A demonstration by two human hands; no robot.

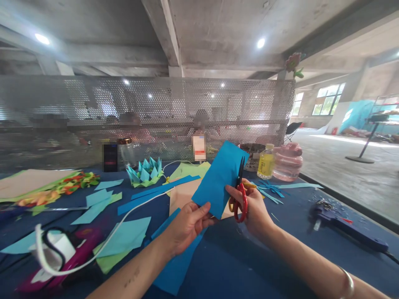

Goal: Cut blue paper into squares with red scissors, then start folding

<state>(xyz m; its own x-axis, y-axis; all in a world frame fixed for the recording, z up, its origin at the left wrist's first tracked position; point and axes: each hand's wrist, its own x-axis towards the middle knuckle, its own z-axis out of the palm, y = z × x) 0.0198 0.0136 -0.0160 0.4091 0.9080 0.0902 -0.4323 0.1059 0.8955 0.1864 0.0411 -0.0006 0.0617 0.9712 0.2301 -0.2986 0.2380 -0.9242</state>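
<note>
Your left fingers (204, 209) pinch tightly the lower edge of the blue sheet (215, 176); your right fingers (232, 192) curl around red-handled scissors (244, 197), blades overlapping its right side.

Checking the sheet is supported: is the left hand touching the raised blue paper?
Touching. The head view shows the left hand pinching the raised blue paper, thumb over its lower edge.
</note>
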